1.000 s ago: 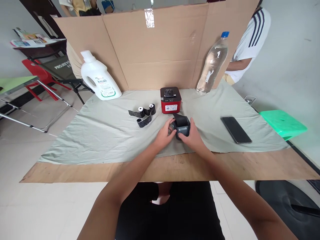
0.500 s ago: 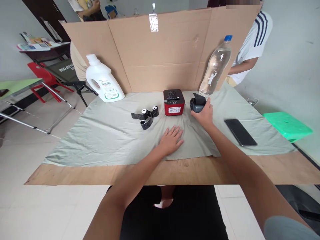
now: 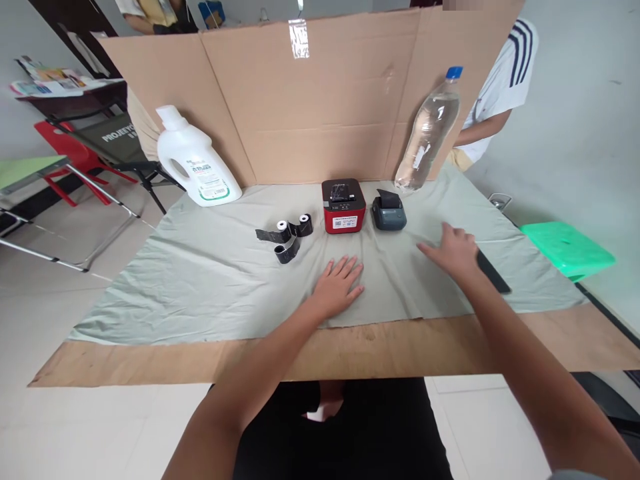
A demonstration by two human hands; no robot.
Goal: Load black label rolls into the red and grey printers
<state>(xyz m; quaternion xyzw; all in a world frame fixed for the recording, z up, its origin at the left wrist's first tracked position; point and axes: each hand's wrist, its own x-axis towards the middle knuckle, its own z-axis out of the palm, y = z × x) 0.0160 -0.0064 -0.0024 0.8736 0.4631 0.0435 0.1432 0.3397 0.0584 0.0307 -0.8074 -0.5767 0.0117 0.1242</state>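
Smartphone (image 3: pixel 495 275) lies on the cloth-covered surface (image 3: pixel 200 280), its far end hidden under the right hand (image 3: pixel 453 252), whose fingers are spread. The left hand (image 3: pixel 337 285) rests flat, palm down. The smartphone looks light, stiff, slick and fragile, and is best pinched by its long edges.

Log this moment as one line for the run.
left hand: flat on cloth | right hand: open, empty, beside phone | grey printer: right of red printer, untouched

L cloth (image 3: pixel 190 280) bare, red printer (image 3: pixel 342 207) ahead
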